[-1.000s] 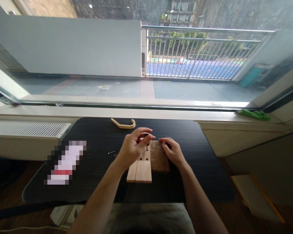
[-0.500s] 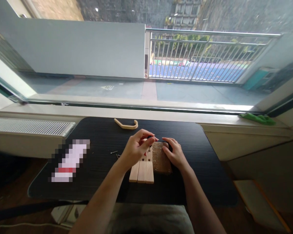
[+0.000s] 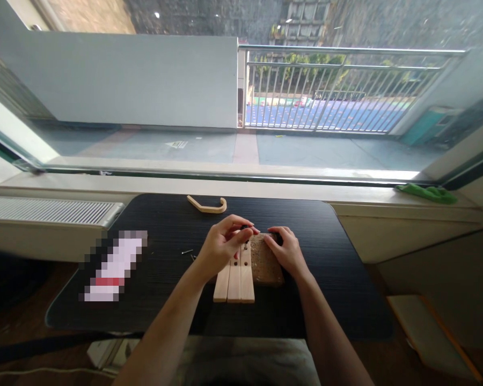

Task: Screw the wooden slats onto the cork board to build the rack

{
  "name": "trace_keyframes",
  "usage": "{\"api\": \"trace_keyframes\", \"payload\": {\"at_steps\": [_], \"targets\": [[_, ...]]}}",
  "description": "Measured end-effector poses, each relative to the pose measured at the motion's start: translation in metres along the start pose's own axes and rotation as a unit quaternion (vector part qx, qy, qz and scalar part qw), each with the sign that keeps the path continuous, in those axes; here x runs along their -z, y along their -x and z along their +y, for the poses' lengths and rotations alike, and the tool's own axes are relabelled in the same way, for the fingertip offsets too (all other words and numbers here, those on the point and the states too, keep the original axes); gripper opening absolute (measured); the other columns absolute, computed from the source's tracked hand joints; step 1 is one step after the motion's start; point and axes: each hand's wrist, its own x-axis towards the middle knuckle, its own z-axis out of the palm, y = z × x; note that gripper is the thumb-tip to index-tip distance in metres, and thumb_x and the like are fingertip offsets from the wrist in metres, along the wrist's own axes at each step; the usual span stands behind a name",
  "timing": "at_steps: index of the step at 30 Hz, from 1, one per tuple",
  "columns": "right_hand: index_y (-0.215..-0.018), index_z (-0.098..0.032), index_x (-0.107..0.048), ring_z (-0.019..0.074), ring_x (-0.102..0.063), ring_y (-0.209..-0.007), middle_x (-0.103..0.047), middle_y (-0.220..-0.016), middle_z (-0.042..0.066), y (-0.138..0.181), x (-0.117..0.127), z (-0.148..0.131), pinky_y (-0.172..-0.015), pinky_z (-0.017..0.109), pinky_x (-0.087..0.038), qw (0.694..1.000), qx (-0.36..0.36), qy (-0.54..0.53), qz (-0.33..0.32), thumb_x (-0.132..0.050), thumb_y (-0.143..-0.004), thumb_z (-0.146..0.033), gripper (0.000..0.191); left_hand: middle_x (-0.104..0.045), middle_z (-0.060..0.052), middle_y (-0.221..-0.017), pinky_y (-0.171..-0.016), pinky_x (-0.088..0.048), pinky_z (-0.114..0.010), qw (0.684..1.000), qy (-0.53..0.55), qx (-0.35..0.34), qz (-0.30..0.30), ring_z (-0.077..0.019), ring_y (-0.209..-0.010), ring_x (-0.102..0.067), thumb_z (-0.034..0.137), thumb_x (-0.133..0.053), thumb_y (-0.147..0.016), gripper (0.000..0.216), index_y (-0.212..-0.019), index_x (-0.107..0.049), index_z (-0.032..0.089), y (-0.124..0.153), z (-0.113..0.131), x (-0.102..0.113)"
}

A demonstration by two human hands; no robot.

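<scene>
Three pale wooden slats [image 3: 234, 282] with small holes lie side by side on the black table [image 3: 156, 300], against a brown cork-like board [image 3: 265, 265]. My left hand [image 3: 219, 247] hovers over the slats' far end, its thumb and fingers pinched on a small dark piece I cannot make out. My right hand [image 3: 286, 252] rests curled on the far right part of the brown board, pressing on it.
A curved wooden piece [image 3: 207, 205] lies near the table's far edge. Small nails or screws [image 3: 187, 252] lie left of the slats. A blurred white and red object [image 3: 113, 265] sits at the left. A green cloth [image 3: 426, 192] lies on the window sill.
Both hands stay at the slats and board. My left fingers have shifted slightly around the small piece. The view has drifted a little.
</scene>
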Motion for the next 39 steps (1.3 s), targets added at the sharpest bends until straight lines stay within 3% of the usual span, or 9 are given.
{"api": "trace_keyframes", "payload": {"at_steps": [4,13,21,28,39], "targets": [[-0.075,-0.023,-0.067,0.0252,-0.061,-0.086,-0.069,-0.080,0.005,-0.003,0.000,-0.002,-0.083,0.040,-0.045,1.000,-0.015,0.004,-0.003,-0.061,-0.080,-0.040,0.018,-0.075,-0.009,-0.090,-0.037,-0.041,-0.012,1.000,0.004,0.002,0.002,-0.0011,-0.042,-0.046,0.044,-0.070,-0.084,0.034,-0.097,-0.066,0.013,0.000,-0.001,0.000],[-0.069,-0.024,-0.066,0.0255,-0.061,-0.083,-0.070,-0.075,0.005,-0.005,-0.001,-0.006,-0.081,0.039,-0.045,0.999,-0.041,-0.006,0.013,-0.060,-0.078,-0.040,0.020,-0.076,-0.009,-0.089,-0.040,-0.042,-0.014,1.000,0.009,0.008,0.003,-0.0025,-0.044,-0.048,0.043,-0.072,-0.082,0.033,-0.098,-0.070,0.014,0.001,0.000,0.001],[-0.087,-0.021,-0.067,0.0226,-0.066,-0.080,-0.073,-0.085,0.007,0.000,-0.003,0.002,-0.078,0.035,-0.050,0.996,-0.055,-0.051,0.049,-0.048,-0.085,-0.039,0.026,-0.074,-0.010,-0.088,-0.048,-0.044,-0.020,1.000,-0.003,0.008,0.010,-0.0055,-0.050,-0.051,0.043,-0.072,-0.082,0.036,-0.101,-0.074,0.012,-0.001,0.005,-0.001],[-0.081,-0.022,-0.067,0.0232,-0.064,-0.079,-0.071,-0.080,0.006,0.001,-0.005,0.003,-0.077,0.036,-0.048,0.997,-0.044,-0.041,0.053,-0.048,-0.085,-0.037,0.025,-0.059,-0.005,-0.084,-0.054,-0.042,-0.020,0.990,-0.107,-0.079,0.049,-0.0108,-0.069,-0.053,0.037,-0.069,-0.085,0.026,-0.100,-0.078,0.018,-0.002,0.009,0.001],[-0.084,-0.022,-0.067,0.0232,-0.064,-0.081,-0.071,-0.082,0.006,0.002,-0.005,0.005,-0.080,0.038,-0.049,0.998,-0.013,-0.046,0.047,-0.051,-0.086,-0.035,0.021,-0.058,-0.005,-0.083,-0.053,-0.038,-0.022,0.995,-0.089,-0.048,0.027,-0.0104,-0.066,-0.048,0.039,-0.069,-0.084,0.032,-0.105,-0.078,0.017,-0.001,0.012,0.002]]}}
